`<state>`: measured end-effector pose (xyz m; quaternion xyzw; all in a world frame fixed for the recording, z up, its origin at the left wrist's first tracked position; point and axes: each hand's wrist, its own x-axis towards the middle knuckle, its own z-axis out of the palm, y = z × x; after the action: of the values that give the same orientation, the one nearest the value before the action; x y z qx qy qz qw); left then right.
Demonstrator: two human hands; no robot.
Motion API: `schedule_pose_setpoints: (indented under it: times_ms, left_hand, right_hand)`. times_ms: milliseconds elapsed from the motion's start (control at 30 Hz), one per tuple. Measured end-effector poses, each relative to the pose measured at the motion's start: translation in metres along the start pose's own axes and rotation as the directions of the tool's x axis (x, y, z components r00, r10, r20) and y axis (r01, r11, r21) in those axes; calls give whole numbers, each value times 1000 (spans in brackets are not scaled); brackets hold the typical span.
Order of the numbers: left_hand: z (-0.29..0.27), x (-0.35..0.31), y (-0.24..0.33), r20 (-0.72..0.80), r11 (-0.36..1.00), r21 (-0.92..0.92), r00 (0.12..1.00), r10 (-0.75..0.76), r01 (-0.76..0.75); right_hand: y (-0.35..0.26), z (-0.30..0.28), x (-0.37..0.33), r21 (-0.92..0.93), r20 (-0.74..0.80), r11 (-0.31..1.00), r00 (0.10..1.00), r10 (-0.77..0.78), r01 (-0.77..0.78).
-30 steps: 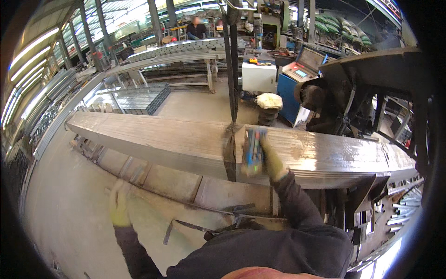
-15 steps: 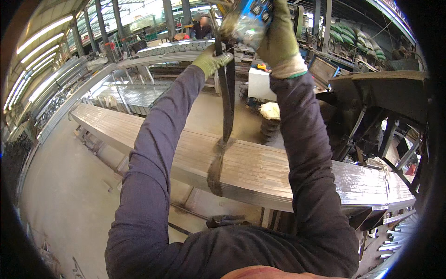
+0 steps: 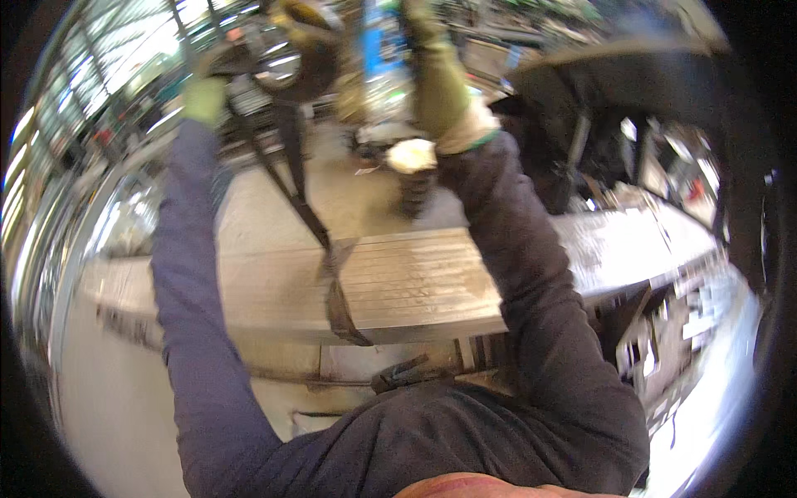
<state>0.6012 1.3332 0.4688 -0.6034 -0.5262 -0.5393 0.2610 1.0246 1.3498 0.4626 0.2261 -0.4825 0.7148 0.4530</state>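
Note:
Both my arms reach up and forward in dark sleeves and greenish work gloves. My left hand [image 3: 204, 98], smeared by motion, is closed at the upper end of a dark lifting strap [image 3: 289, 193], left of a big crane hook [image 3: 305, 58]. One length of the strap hangs below the hook; another slants toward my left hand. Lower down, the strap wraps around a long bundle of flat metal bars [image 3: 415, 274]. My right hand [image 3: 440, 83] grips a blue, plastic-wrapped crane remote control [image 3: 383, 50], right of the hook. Its fingertips are cut off by the upper edge.
Beyond the bundle stands a dark coiled or stacked column with a pale top [image 3: 413, 156]. A large dark metal structure [image 3: 614, 108] rises at the right, near the bundle's end. A dark object, possibly gloves [image 3: 400, 373], lies below the bundle's near side. Racks blur at the left.
The view has swung and blurred. My left hand has moved left, spreading the strap's lengths apart. The hook now shows between my hands, and the remote control has turned in my right hand.

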Motion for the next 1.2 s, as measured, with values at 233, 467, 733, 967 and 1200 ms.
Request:
schedule_pose_setpoints:
  times_ms: [233, 467, 733, 967, 1200]
  left_hand:
    - [32, 93, -130, 320, 958, -72, 916, -242, 278]
    - [78, 129, -225, 560, 883, -69, 751, -351, 464]
    - [12, -140, -258, 875, 979, 201, 446, -189, 21]
    - [-134, -471, -168, 852, 645, 274, 131, -507, 714]
    - [-164, -509, -33, 680, 862, 378, 530, -507, 339]
  right_hand:
    - [42, -12, -30, 254, -224, 963, 963, 147, -88]
    - [60, 32, -59, 102, -284, 995, 958, 46, -17]
    - [91, 61, -163, -60, -475, 997, 877, -74, 51]
    - [161, 132, -470, 220, -949, 963, 195, 248, -156]
    - [179, 205, -619, 98, -992, 995, -76, 98, 13]
